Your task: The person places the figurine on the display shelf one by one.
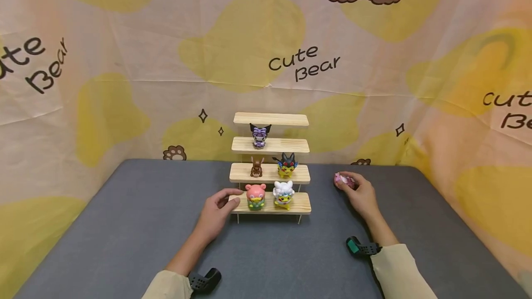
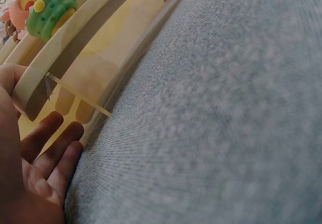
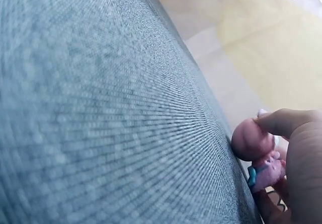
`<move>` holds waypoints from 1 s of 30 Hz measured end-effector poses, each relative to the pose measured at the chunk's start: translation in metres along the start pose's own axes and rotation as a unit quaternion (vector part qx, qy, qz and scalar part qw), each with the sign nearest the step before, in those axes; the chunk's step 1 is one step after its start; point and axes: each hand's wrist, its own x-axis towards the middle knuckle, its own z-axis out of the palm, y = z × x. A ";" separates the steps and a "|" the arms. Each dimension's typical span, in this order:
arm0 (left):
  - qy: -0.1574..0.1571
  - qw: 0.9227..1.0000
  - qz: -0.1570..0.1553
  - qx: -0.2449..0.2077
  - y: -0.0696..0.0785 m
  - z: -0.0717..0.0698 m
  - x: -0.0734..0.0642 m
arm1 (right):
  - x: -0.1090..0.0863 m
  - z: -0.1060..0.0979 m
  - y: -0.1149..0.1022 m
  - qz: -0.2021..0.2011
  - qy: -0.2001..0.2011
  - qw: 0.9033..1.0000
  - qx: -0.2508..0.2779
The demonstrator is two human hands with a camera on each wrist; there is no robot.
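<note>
My left hand (image 1: 215, 213) grips the left end of the lowest board of a tiered wooden display stand (image 1: 270, 203). In the left wrist view, the other fingers (image 2: 65, 146) spread below that board. A pink figurine with a green body (image 1: 255, 196) stands just beside this hand, and a yellow figurine in a white hood (image 1: 283, 195) is right of it. Off to the right of the stand, my right hand (image 1: 360, 195) pinches a small pink figurine (image 1: 342, 180) down at the tabletop. The right wrist view shows this figurine's round pink head (image 3: 250, 139) and a teal detail on its body.
Higher tiers carry a brown figurine (image 1: 256, 167), a yellow one in a dark hood (image 1: 287, 166) and a purple one with black ears (image 1: 260, 136). The top board (image 1: 271, 119) nears the printed cloth backdrop (image 1: 166, 59). Grey fabric covers the table (image 1: 158, 225).
</note>
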 end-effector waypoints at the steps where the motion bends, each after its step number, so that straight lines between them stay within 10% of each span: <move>1: 0.000 1.000 -0.001 0.000 0.000 0.000 0.000 | 0.000 0.000 0.000 0.000 0.002 1.000 -0.003; 22: 0.003 1.000 -0.003 0.010 0.001 0.000 -0.001 | 0.000 0.002 -0.005 0.014 -0.057 0.996 -0.068; 30: 0.003 1.000 -0.004 0.008 0.001 0.000 -0.001 | 0.001 0.001 -0.002 0.034 -0.067 0.997 -0.016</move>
